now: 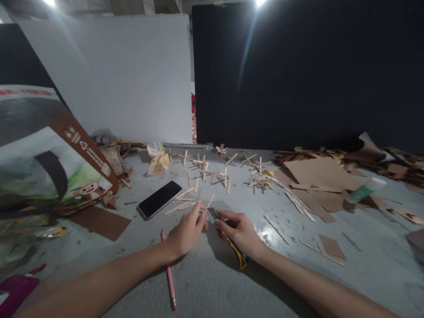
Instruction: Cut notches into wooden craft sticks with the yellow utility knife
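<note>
My right hand (240, 232) is closed around a yellow and black utility knife (236, 249), its blade end pointing up and left toward my other hand. My left hand (187, 232) is curled, fingertips pressing on a wooden craft stick (198, 207) on the grey table (205, 282). The two hands nearly touch at the knife's tip. A red pencil (169, 274) lies under my left wrist. A black phone (159, 199) lies face up just beyond my left hand.
Several loose craft sticks and glued stick crosses (225, 172) are scattered at the table's middle. Brown cardboard sheets and scraps (318, 176) pile up at the right, with a green and white glue tube (364, 191). A printed carton (49, 154) stands at left.
</note>
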Available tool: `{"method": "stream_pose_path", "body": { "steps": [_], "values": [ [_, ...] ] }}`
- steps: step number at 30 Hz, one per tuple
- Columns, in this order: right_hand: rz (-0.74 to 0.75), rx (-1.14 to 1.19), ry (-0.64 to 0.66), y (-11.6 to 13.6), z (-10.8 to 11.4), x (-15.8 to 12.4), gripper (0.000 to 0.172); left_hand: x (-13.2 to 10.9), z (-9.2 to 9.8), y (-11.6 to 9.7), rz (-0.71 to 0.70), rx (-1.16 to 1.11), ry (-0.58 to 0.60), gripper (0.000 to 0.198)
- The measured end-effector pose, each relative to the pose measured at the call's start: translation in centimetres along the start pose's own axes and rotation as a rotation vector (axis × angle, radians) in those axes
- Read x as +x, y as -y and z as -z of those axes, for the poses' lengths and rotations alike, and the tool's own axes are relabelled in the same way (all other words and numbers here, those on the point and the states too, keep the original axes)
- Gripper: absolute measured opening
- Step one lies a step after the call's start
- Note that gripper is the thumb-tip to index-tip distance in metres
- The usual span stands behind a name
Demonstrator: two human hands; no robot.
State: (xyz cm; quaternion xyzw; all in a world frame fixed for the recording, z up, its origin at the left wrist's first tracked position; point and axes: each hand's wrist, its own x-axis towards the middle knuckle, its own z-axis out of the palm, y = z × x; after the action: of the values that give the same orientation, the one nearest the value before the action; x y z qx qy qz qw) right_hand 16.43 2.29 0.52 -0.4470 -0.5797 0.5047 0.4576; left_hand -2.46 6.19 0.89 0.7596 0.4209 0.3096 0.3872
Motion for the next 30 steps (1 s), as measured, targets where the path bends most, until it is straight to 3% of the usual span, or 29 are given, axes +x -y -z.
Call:
{"method": "stream_pose_path", "body": {
  "steps": [13,20,30],
  "values": [
    [0.021,0.011,0.071,0.3,0.2,-0.1,0.031,0.4,0.1,-0.1,0.045,-0.204,0.063,0.033],
    [-0.044,0.07,0.126,0.6,0.7,0.0,0.046,0.5,0.2,0.2,0.038,-0.298,0.118,0.036],
    [-0.143,0.146,0.167,1.1,1.1,0.2,0.05,0.5,0.3,0.6,0.015,-0.223,0.12,0.028]
  ]
}}
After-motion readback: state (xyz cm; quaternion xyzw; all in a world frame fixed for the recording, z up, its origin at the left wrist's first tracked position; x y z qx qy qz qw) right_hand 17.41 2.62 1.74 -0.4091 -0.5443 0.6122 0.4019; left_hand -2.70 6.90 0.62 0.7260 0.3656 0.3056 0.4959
